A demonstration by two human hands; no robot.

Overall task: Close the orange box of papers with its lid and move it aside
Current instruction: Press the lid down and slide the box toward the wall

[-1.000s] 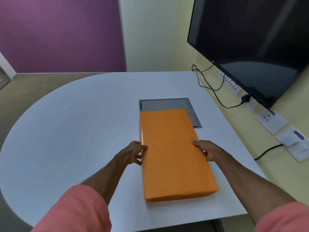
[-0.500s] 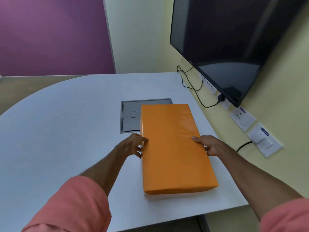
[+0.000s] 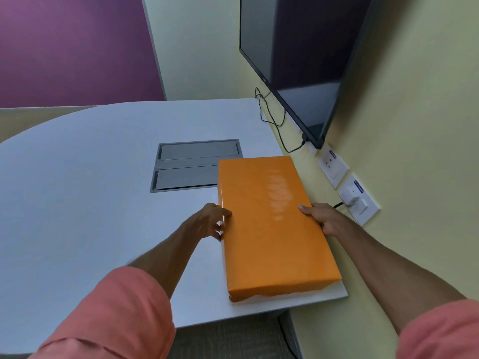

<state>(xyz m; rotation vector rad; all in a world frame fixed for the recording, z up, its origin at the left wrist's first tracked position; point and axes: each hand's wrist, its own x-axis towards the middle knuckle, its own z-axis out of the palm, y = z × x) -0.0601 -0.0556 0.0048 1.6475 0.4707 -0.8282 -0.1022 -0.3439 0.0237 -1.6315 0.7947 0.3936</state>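
Observation:
The orange box (image 3: 272, 224) lies closed under its glossy orange lid on the right end of the white table (image 3: 90, 190), along the table's right edge near the wall. A thin white strip of its base shows under the lid's near end. My left hand (image 3: 210, 221) grips the box's left long side, thumb on top. My right hand (image 3: 321, 216) grips the right long side, thumb on the lid. The papers inside are hidden.
A grey recessed cable hatch (image 3: 189, 164) sits in the table just left of the box's far end. A dark wall screen (image 3: 298, 60) hangs at the right with black cables (image 3: 272, 117) below. Wall sockets (image 3: 357, 198) are close to my right hand.
Both hands have carried the box to the right, off the grey hatch and up to the table's right edge. The view has turned right with it.

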